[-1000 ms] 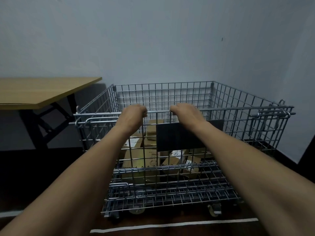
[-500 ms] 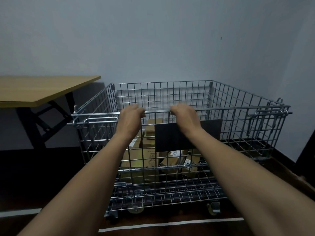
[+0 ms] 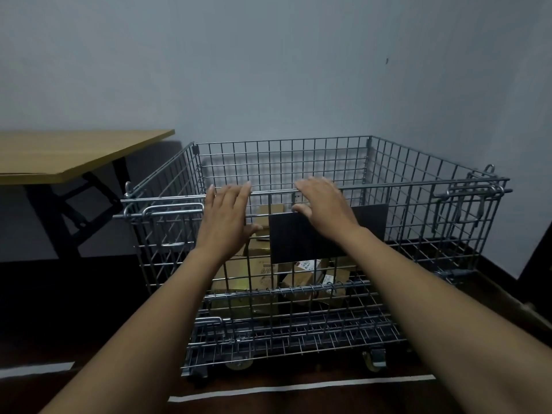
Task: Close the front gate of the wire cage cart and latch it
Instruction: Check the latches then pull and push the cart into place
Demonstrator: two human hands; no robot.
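Note:
The wire cage cart (image 3: 418,186) stands on castors in front of me, against a grey wall. Its front gate (image 3: 298,297) is upright, with its top bar level with the side rails and a black plate (image 3: 301,243) fixed to it. My left hand (image 3: 228,216) and my right hand (image 3: 324,204) lie flat against the upper part of the gate, fingers spread over the top bar and gripping nothing. A metal latch loop (image 3: 170,209) sits at the gate's left corner and another latch (image 3: 475,191) at the right corner.
Several cardboard boxes (image 3: 257,270) lie inside the cart. A wooden table (image 3: 68,156) with black legs stands to the left. A white floor line (image 3: 298,386) runs in front of the cart. The wall corner is close on the right.
Both hands have opened: they gripped the gate's top bar in fists before, and now the fingers are stretched flat against it.

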